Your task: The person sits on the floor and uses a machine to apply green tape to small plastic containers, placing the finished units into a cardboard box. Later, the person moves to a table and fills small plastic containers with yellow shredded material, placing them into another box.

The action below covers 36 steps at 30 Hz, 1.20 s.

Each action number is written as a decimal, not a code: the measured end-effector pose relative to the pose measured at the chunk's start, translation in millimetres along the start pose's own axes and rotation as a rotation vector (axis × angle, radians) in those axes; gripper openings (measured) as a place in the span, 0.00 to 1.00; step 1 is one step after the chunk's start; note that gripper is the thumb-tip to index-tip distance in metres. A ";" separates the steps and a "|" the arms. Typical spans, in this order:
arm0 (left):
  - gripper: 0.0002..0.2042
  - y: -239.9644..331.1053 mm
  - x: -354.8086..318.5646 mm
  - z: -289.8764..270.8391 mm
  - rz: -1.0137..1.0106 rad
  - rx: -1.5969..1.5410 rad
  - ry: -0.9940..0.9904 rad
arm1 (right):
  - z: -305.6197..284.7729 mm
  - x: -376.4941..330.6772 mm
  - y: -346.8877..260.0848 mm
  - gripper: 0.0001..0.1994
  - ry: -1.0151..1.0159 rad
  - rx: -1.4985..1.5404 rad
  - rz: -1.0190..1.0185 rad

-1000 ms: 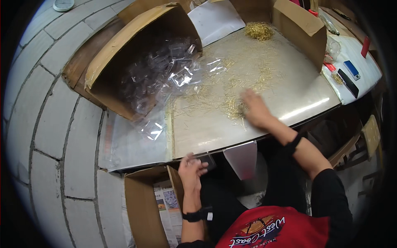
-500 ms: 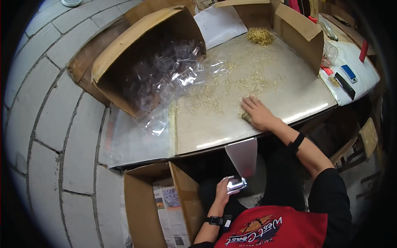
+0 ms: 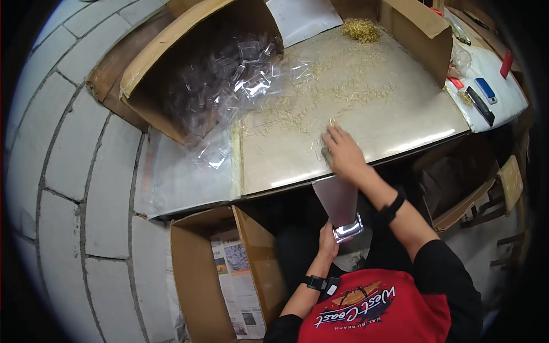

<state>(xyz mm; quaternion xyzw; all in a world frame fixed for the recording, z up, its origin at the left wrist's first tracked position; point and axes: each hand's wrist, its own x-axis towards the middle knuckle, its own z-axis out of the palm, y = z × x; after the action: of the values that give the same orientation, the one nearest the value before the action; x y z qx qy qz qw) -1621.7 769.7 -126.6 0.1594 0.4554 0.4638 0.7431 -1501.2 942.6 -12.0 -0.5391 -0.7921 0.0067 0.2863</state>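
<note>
My left hand grips a small clear plastic box by its side, below the table edge. The box sits at the lower end of a translucent tapering chute that hangs from the table's front edge. On the table, my right hand lies palm down near the front edge, just above the chute, with its fingers stretched out. Small gold-coloured pins lie at its fingertips; what is under the palm is hidden. More thin gold pins are scattered farther back.
A tipped cardboard box spills clear plastic boxes at the left. A heap of gold pins lies at the back. An open carton with newspaper stands below left. A blue object and a black-handled tool lie at right.
My right hand has slid toward the table's front edge and slightly left. My left hand has raised the clear box to the chute's lower end. The head view has shifted a little.
</note>
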 end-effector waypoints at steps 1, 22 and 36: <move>0.20 1.1 -0.9 0.0 0.011 -0.012 0.002 | 1.7 -12.6 -12.8 0.22 0.026 -0.005 0.027; 0.22 -18.7 9.3 -18.6 -0.053 0.025 -0.129 | -101.7 -97.0 -14.1 0.17 -0.055 0.317 -0.081; 0.14 -38.9 20.1 -25.8 -0.031 0.226 -0.026 | -50.0 -65.6 -1.8 0.20 -0.073 -0.014 -0.117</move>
<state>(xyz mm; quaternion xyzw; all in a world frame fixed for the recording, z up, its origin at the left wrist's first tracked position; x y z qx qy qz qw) -1618.7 761.5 -176.6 0.2410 0.4974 0.3960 0.7333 -1462.9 870.7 1.0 -0.4931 -0.8323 0.0039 0.2533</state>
